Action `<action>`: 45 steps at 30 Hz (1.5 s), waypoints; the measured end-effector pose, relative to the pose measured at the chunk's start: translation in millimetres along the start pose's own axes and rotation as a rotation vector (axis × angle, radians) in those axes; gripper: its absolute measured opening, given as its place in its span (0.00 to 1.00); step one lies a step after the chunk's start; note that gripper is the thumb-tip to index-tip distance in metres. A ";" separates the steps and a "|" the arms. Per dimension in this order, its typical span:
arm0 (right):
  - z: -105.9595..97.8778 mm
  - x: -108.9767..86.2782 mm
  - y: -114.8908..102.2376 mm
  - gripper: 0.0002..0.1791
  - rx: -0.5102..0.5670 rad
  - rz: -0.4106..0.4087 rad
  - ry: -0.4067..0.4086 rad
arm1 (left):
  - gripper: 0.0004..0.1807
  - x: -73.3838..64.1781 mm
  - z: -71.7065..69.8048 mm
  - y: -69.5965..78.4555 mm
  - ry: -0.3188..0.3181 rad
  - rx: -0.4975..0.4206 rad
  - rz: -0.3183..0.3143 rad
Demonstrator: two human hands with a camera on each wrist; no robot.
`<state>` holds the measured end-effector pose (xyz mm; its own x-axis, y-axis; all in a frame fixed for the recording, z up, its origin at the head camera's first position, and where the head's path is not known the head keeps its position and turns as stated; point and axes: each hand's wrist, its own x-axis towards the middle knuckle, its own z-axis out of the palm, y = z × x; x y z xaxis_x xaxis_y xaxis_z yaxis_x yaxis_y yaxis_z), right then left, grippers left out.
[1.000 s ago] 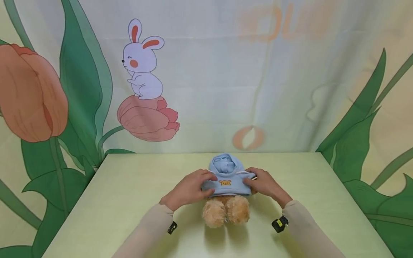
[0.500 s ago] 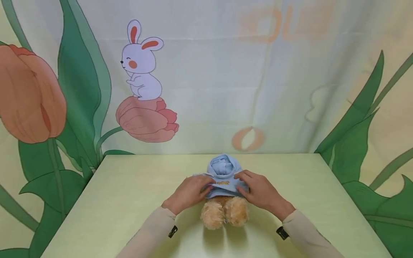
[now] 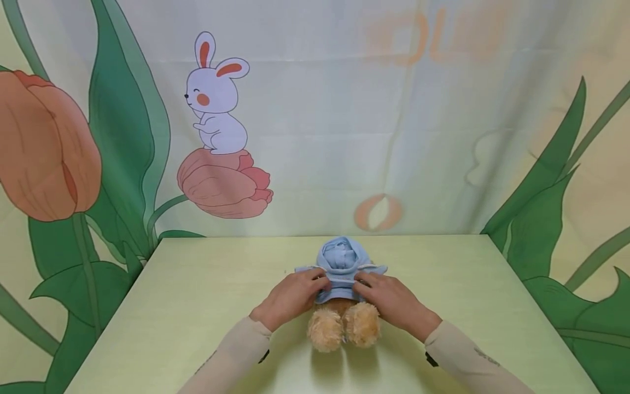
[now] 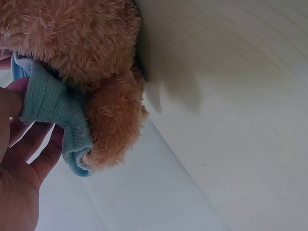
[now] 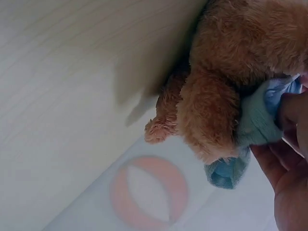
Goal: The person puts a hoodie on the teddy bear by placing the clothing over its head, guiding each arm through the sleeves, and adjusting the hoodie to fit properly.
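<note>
A fluffy light-brown plush toy lies on the table, its two legs toward me. Over its upper body is a small blue hoodie, the hood opening at the far end. My left hand pinches the front of the hoodie on the left, thumb and fingers on the cloth. On the right, my right hand pinches the same front, gathering it into folds. Brown fur of the plush toy shows below the lifted hem in the right wrist view. The plush toy's head is not visible.
The pale green table ends at a back edge close behind the hood. Behind it hangs a printed cloth with a rabbit, tulips and leaves. Dark wrist-camera pieces sit at the cuffs.
Both hands have moved inward from the hoodie's sides to its front. The cloth, flatter earlier with an orange animal patch showing, is now bunched up and the patch is mostly hidden.
</note>
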<state>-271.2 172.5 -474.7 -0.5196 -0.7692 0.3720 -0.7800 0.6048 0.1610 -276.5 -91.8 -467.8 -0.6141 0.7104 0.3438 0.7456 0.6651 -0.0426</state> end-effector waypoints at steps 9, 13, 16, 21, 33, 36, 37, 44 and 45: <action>-0.4 5.3 -1.0 0.07 -0.127 0.034 -0.049 | 0.09 3.3 0.1 2.4 -0.038 0.054 0.027; -2.3 10.9 -1.3 0.08 -0.186 0.059 -0.076 | 0.08 7.1 -2.4 5.4 -0.062 0.068 -0.007; -2.9 14.0 -0.6 0.14 -0.207 0.081 -0.099 | 0.11 10.1 -2.0 6.3 -0.063 0.081 -0.031; -3.8 17.4 2.1 0.19 -0.172 0.108 -0.113 | 0.16 13.6 -1.1 5.6 -0.049 0.129 -0.062; -12.5 27.3 14.4 0.28 0.060 0.183 -0.182 | 0.23 18.5 -3.9 -2.7 -0.018 0.108 -0.067; -17.3 31.3 16.4 0.33 0.022 0.198 -0.172 | 0.24 22.9 -8.8 -6.0 0.007 0.114 -0.060; -19.0 32.6 16.9 0.34 0.011 0.202 -0.166 | 0.24 24.5 -10.5 -7.5 0.014 0.117 -0.056; -31.3 40.7 23.1 0.34 -0.038 0.215 -0.124 | 0.26 37.4 -22.9 -16.0 0.039 0.112 -0.054; -33.3 41.8 24.3 0.31 -0.053 0.208 -0.110 | 0.26 39.3 -24.8 -16.6 0.040 0.112 -0.057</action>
<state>-300.2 161.9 -424.8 -0.7041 -0.6431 0.3012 -0.6342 0.7603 0.1406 -306.5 -80.6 -430.4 -0.6418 0.6627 0.3859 0.6749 0.7270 -0.1261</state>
